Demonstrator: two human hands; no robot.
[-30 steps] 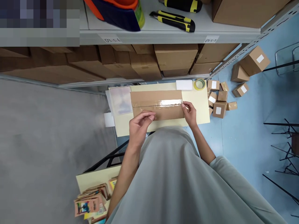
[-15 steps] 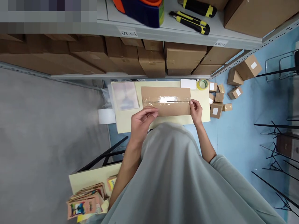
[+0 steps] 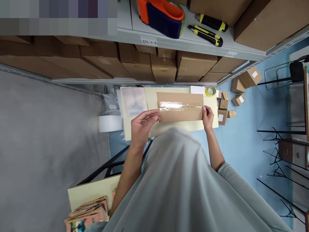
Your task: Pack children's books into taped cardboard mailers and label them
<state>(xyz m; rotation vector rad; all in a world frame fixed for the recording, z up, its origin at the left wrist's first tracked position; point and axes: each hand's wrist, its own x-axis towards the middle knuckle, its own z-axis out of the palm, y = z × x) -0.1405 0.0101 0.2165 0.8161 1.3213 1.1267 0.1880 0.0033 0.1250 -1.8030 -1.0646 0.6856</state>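
A long flat cardboard box point(image 3: 180, 107) lies on a pale yellow table point(image 3: 154, 129), with a shiny strip of clear tape along its middle seam. My left hand point(image 3: 143, 125) grips the box's left end, fingers curled at the corner. My right hand point(image 3: 208, 116) holds the right end, fingers bent against the edge. Both hands are closed on the box.
A roll of yellow tape point(image 3: 210, 91), a white label pad point(image 3: 197, 90) and a clear sleeve point(image 3: 134, 101) lie on the table. Small boxes point(image 3: 224, 108) litter the blue floor at right. Shelves above hold cartons point(image 3: 164, 66), a tape dispenser point(image 3: 164, 16) and utility knives point(image 3: 207, 31). Printed packets point(image 3: 87, 214) sit lower left.
My left hand slid from the box's front edge to its left end. The right hand stays at the right end. The camera view shifted, so the box appears further right.
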